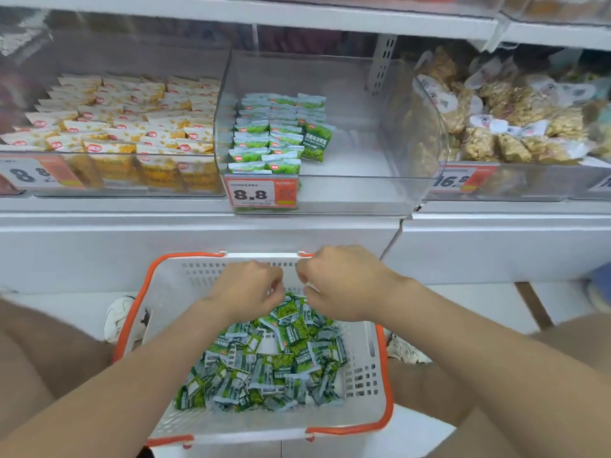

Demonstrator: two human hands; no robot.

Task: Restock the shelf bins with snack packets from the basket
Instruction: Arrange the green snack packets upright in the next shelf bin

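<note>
Restocking partly done: left hand (251, 289) and right hand (337, 282), fingers curled, meet over the green snack packets (264, 368) heaped in the basket (367, 391) beneath them; any grasp is hidden. Beyond the hands, the clear bin (380, 133) is filled only at its left.

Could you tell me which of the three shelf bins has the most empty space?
The middle bin, holding green packets only on its left; the yellow-packet bin and brown-snack bin are full.
</note>
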